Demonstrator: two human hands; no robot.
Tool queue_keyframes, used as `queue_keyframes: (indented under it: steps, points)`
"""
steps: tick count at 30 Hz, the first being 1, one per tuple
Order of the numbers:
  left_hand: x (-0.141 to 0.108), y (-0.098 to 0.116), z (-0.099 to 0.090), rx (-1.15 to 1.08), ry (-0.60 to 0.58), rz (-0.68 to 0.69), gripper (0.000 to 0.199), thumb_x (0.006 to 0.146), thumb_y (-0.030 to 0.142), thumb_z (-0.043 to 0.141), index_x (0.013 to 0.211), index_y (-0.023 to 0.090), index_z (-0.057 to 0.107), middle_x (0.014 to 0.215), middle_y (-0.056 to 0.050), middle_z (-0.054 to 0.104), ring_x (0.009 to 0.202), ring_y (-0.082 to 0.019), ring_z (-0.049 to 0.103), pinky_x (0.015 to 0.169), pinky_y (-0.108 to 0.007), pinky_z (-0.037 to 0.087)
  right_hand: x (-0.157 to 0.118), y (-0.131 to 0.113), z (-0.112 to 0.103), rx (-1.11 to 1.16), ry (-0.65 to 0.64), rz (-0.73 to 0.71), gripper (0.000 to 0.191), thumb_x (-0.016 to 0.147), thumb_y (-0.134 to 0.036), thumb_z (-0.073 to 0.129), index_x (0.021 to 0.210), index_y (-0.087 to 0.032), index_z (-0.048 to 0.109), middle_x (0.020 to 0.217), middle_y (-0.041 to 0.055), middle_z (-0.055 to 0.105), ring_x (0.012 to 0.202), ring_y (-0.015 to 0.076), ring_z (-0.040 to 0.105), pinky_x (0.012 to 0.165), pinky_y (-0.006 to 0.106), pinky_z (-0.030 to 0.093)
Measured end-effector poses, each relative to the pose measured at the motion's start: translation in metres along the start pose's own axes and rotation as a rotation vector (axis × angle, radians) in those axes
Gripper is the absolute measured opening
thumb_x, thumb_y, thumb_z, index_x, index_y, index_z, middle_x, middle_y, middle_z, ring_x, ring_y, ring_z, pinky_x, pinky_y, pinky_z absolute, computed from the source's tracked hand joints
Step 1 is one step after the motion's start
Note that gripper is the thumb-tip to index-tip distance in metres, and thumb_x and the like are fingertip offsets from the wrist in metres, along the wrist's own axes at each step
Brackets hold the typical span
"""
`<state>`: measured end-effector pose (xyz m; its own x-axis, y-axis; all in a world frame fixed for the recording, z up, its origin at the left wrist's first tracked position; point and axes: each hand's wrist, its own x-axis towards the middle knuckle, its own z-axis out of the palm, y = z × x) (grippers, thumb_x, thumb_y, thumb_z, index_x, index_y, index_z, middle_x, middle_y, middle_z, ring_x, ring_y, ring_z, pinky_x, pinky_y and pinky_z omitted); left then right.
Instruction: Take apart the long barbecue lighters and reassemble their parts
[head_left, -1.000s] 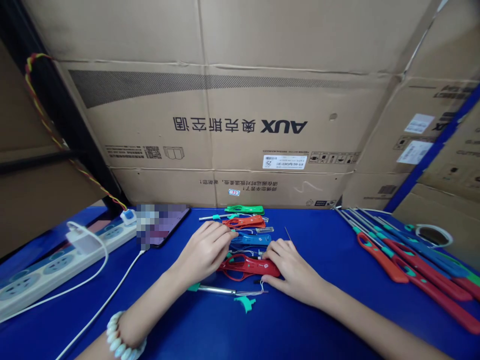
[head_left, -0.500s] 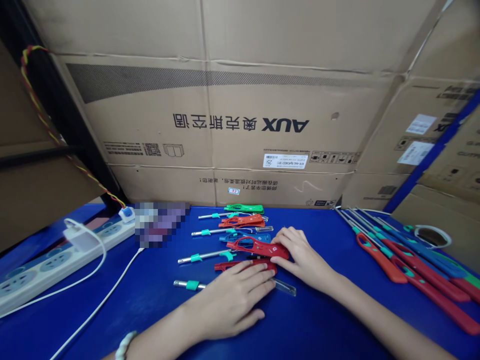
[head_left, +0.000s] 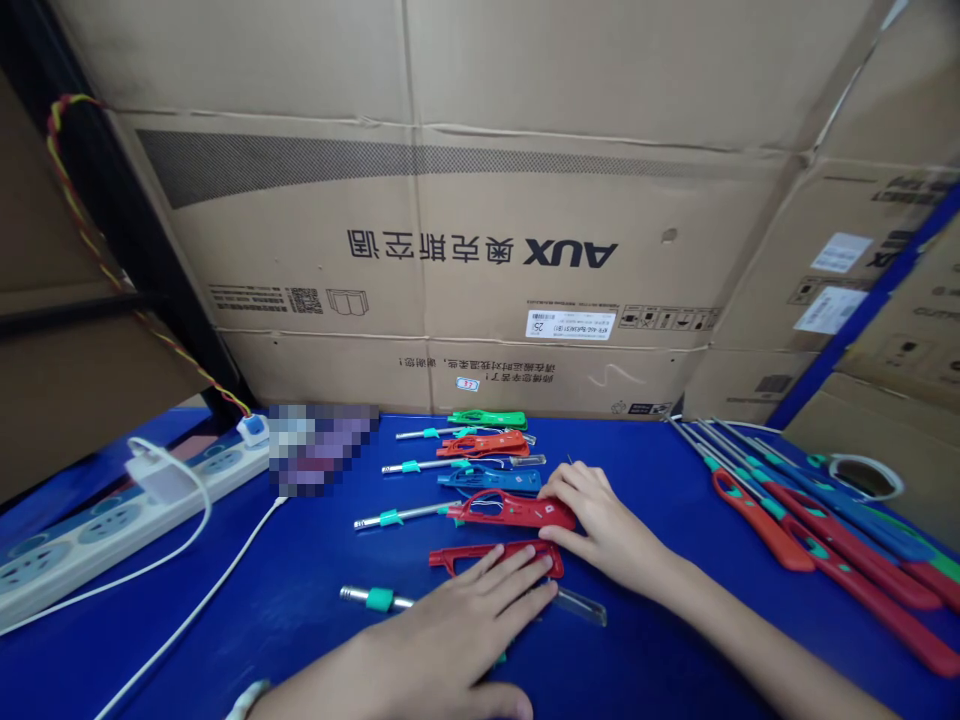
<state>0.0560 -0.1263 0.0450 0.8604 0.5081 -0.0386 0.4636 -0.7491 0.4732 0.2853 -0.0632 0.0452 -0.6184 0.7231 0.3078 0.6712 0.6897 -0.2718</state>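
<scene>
Room: we list one tall brown cardboard wall [head_left: 480, 210], printed, behind the work. Below it, one smooth blue surface [head_left: 675, 640]. At our left, one long white plastic power strip [head_left: 112, 525]; at our right, one fan of long-nosed tools [head_left: 855, 545] with red, orange and blue handles. Our left hand [head_left: 465, 630]: fingers spread and flattened over one lower red plastic handle shell [head_left: 463, 552], covering part of it, not visibly pinching. Our right hand [head_left: 592, 510]: fingers closed about the wide right end of one upper red plastic handle shell [head_left: 517, 513]. That upper shell extends leftward from those fingers, long axis left to right, narrow nose at left; the right hand is the nearer. The lower shell lies nearer us, roughly parallel and apart. Smallest: one slim silvery tube with green collar [head_left: 379, 599], just beyond the left hand, partly hidden.
</scene>
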Motion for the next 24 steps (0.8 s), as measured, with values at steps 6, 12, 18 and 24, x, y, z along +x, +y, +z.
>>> queue_keyframes:
  steps: [6,12,18,24]
  points:
    - [-0.001,0.014,-0.002,0.093,-0.036,0.015,0.068,0.091,0.022,0.056,0.148,0.016,0.021,0.152,-0.012,0.019,0.14,-0.026,0.017,0.115,-0.044,0.02,-0.001,-0.011,0.009,0.046,-0.094,-0.023,0.019,0.085,-0.027,0.065,0.1,-0.019,0.058,0.101,0.0056,0.057,0.095,0.0236,0.048,0.087,0.039,0.038]
    - [0.002,-0.007,0.037,0.289,0.164,0.149,0.052,0.099,0.026,0.042,0.147,0.015,0.026,0.148,-0.012,0.03,0.137,-0.026,0.03,0.113,-0.039,0.028,0.0,-0.016,0.013,0.074,-0.12,-0.019,0.02,0.085,-0.029,0.065,0.101,-0.019,0.058,0.103,0.0056,0.058,0.094,0.0238,0.048,0.083,0.037,0.038]
    - [0.001,-0.013,0.048,0.399,0.194,0.187,0.05,0.099,0.032,0.04,0.145,0.012,0.03,0.147,-0.012,0.033,0.135,-0.025,0.033,0.112,-0.036,0.028,0.0,-0.017,0.016,0.056,-0.11,-0.014,0.023,0.083,-0.027,0.068,0.102,-0.018,0.059,0.103,0.0058,0.059,0.095,0.0239,0.049,0.083,0.038,0.038]
    - [0.001,-0.008,0.035,0.356,0.075,0.118,0.051,0.096,0.021,0.047,0.144,0.012,0.032,0.147,-0.013,0.03,0.136,-0.028,0.031,0.111,-0.04,0.03,0.0,-0.016,0.01,0.048,-0.111,-0.029,0.029,0.082,-0.024,0.068,0.109,-0.019,0.058,0.106,0.0066,0.058,0.098,0.0246,0.048,0.087,0.039,0.036]
